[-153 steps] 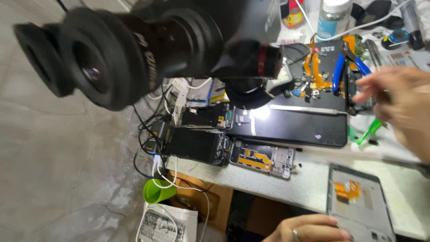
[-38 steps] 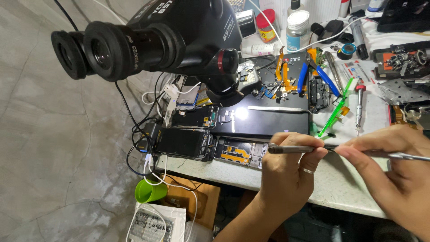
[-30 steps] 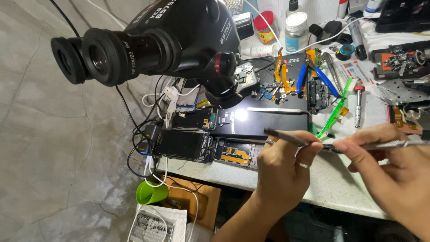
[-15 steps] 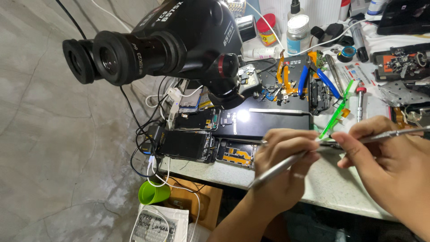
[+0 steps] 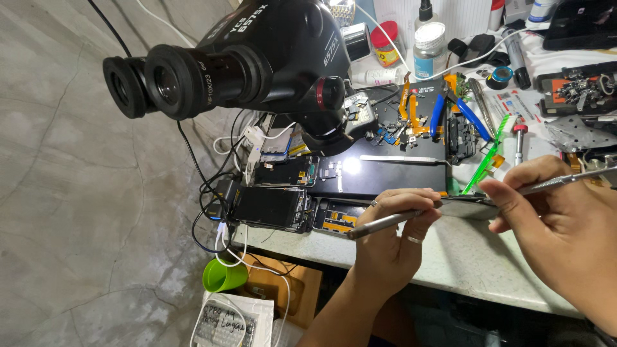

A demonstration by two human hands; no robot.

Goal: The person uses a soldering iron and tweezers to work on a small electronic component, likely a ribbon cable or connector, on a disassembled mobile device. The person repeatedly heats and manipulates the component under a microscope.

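Note:
My left hand (image 5: 392, 241), with rings on two fingers, grips a slim metal tool (image 5: 379, 223) whose tip points left over the bench edge. Its fingertips rest on a thin dark phone part (image 5: 466, 205) lying between my hands. My right hand (image 5: 559, 238) pinches metal tweezers (image 5: 569, 181) that run up to the right, its thumb and forefinger right at that same part. A black work mat (image 5: 392, 177) lies just beyond my hands under a large black microscope (image 5: 257, 58).
Two opened phones (image 5: 273, 207) (image 5: 286, 172) and a phone frame with orange flex (image 5: 337, 217) lie at the bench's left end among cables. A green spudger (image 5: 486, 157), blue pliers (image 5: 450, 109), bottles (image 5: 429, 48) and a red-lidded jar (image 5: 385, 44) crowd the back. A green cup (image 5: 222, 276) sits below.
My left hand has turned its metal tool so the tip points left and down, and settled closer to the bench. My right hand has stayed at the right with the tweezers.

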